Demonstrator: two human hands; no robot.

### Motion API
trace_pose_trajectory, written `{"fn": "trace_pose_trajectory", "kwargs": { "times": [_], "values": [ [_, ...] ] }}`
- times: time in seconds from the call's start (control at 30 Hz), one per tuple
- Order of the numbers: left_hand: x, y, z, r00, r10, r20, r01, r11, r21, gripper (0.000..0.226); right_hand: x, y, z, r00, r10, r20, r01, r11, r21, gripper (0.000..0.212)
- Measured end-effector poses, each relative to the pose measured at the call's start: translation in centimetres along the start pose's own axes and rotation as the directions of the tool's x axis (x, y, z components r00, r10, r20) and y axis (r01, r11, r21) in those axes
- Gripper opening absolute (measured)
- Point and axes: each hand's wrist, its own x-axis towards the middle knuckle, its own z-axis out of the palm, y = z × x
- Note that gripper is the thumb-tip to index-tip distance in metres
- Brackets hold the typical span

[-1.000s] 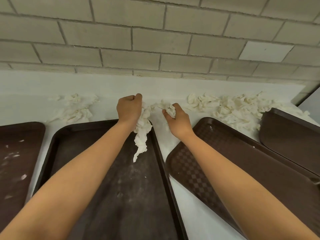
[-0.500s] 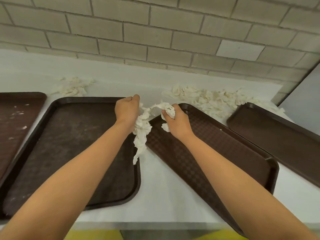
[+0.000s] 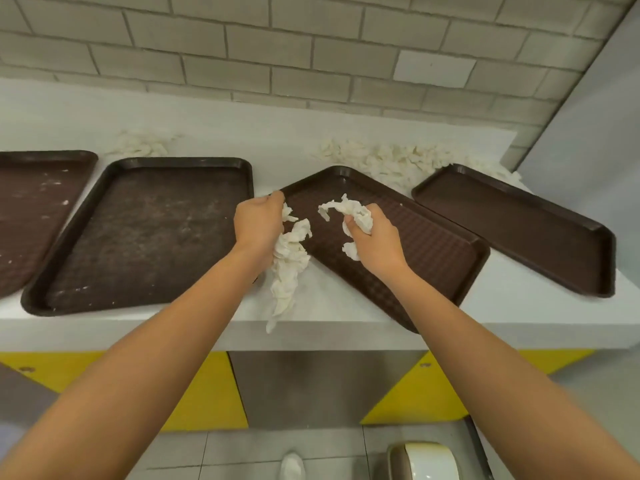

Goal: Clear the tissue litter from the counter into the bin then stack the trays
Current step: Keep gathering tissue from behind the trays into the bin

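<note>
Over counter (image 3: 329,301) edge | grips long tissue wad (image 3: 289,268) in left hand (image 3: 258,230), smaller wad (image 3: 358,216) in right hand (image 3: 377,242) | holds both clear of trays (image 3: 436,244), probably bound for bin (image 3: 424,460) below | leaves piles (image 3: 398,162) by wall (image 3: 311,46)

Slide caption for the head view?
Left hand and right hand grip crumpled white tissue over brown plastic trays; loose litter lines the white counter.

Centre-right tray (image 3: 433,244): dark brown, fine checker texture. Centre-left tray (image 3: 156,230) and far-left tray (image 3: 31,209): same brown, white dust flecks. Right tray (image 3: 519,230): plain dark brown. Tissue (image 3: 289,261) I'm holding: off-white. Worktop (image 3: 346,306) white. Wall (image 3: 242,39) grey-beige brick, one white block (image 3: 434,69). Cabinet fronts (image 3: 207,393) yellow, grey panel (image 3: 329,386) between. Floor tiles (image 3: 242,452) grey.
</note>
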Motion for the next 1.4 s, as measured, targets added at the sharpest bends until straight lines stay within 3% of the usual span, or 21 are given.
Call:
{"fn": "trace_pose_trajectory", "kwargs": {
  "times": [0.53,0.7,1.03,1.4],
  "values": [
    [-17.6,-4.4,2.7,0.993,-0.008,0.119,-0.008,0.991,0.130,0.019,-15.8,4.9,-8.8,0.999,0.033,-0.020,-0.034,0.999,-0.004,0.016],
    [-22.3,-6.9,6.0,0.992,-0.059,0.109,0.043,0.990,0.137,0.033,-19.0,8.9,-12.6,0.997,0.077,0.024,-0.078,0.997,0.025,0.013],
    [-31.5,-15.9,12.7,0.967,-0.254,0.017,0.252,0.964,0.085,0.037,-26.0,21.4,-19.2,0.965,0.188,0.180,-0.184,0.982,-0.035,0.023],
    [-34.3,-27.2,16.4,0.897,-0.430,-0.106,0.440,0.890,0.116,0.033,-30.5,32.9,-19.0,0.883,0.374,0.284,-0.367,0.927,-0.079,0.013]
  ]
}}
